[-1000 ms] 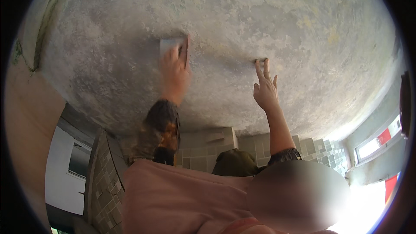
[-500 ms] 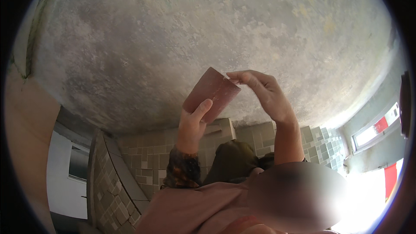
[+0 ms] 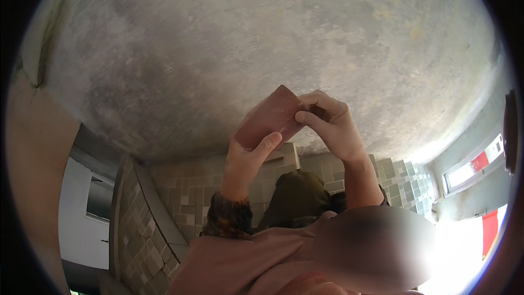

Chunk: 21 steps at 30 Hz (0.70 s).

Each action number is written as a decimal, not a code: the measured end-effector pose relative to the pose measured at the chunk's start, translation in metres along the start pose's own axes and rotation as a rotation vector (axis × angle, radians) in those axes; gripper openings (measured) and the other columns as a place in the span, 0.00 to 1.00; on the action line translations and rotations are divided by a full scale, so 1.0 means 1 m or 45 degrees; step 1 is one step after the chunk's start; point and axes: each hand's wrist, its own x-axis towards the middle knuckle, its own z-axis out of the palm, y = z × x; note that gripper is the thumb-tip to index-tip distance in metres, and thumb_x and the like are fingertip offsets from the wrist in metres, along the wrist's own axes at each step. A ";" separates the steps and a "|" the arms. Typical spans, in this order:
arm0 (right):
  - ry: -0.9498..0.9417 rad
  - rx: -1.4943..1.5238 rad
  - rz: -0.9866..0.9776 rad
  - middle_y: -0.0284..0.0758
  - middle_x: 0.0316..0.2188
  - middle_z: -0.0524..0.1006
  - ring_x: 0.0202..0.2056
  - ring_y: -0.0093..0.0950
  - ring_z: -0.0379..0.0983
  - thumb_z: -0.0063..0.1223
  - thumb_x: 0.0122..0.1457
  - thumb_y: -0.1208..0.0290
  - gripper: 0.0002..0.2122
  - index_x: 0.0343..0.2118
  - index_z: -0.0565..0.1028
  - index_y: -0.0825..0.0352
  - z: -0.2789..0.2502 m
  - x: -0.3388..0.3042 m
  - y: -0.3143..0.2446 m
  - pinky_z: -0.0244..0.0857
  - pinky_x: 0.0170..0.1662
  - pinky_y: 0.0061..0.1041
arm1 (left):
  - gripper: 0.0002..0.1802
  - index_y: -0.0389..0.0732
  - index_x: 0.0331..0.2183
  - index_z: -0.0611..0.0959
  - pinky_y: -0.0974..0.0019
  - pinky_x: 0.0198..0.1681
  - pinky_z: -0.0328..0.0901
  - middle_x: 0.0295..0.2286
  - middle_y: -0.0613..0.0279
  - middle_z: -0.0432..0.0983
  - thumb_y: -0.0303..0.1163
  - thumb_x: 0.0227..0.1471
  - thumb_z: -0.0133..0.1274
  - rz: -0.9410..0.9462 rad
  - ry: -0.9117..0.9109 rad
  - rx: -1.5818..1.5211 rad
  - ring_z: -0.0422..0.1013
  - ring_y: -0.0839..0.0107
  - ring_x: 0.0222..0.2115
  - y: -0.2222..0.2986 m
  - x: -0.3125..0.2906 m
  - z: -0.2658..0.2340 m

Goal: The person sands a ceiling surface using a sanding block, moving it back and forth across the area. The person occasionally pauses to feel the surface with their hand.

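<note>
sheet [image 3: 270,114] has left the wall [image 3: 229,38], now in both hands [image 3: 243,164].

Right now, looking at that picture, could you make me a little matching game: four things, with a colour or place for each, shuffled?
Things:
1. Flat sheet
2. Left-hand grip
3. Right-hand grip
4. Broad surface beyond the hands

Colours and places:
A. Thumb at the flat sheet's right edge
B. Mottled grey
C. Reddish-brown
D. Thumb over the flat sheet's lower edge

Right pairs: 1-C; 2-D; 3-A; 4-B
</note>
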 end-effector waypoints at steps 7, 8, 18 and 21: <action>-0.026 0.249 0.030 0.28 0.33 0.78 0.38 0.18 0.73 0.55 0.59 0.80 0.08 0.41 0.78 0.67 -0.007 0.000 0.000 0.69 0.44 0.23 | 0.26 0.30 0.55 0.66 0.59 0.54 0.64 0.48 0.52 0.72 0.28 0.58 0.49 -0.003 -0.025 -0.383 0.70 0.65 0.49 0.007 -0.014 -0.006; -0.025 0.255 0.033 0.28 0.33 0.78 0.38 0.18 0.73 0.55 0.59 0.80 0.08 0.41 0.78 0.67 -0.007 0.000 -0.001 0.69 0.44 0.23 | 0.24 0.30 0.55 0.66 0.59 0.53 0.65 0.48 0.52 0.72 0.27 0.59 0.47 0.018 -0.036 -0.382 0.70 0.65 0.49 0.007 -0.016 -0.006; -0.280 0.248 0.167 0.34 0.41 0.79 0.42 0.23 0.74 0.56 0.59 0.74 0.16 0.50 0.73 0.71 -0.013 -0.008 -0.013 0.68 0.46 0.24 | 0.23 0.30 0.56 0.67 0.65 0.57 0.59 0.50 0.57 0.69 0.19 0.59 0.42 -0.053 -0.001 -0.061 0.66 0.71 0.51 0.027 -0.024 0.003; -0.295 0.213 0.217 0.36 0.43 0.78 0.44 0.25 0.74 0.56 0.59 0.73 0.17 0.51 0.73 0.71 -0.012 -0.009 -0.012 0.68 0.47 0.25 | 0.24 0.30 0.57 0.67 0.65 0.57 0.59 0.51 0.56 0.69 0.19 0.59 0.43 -0.046 -0.034 -0.014 0.65 0.71 0.52 0.032 -0.026 0.004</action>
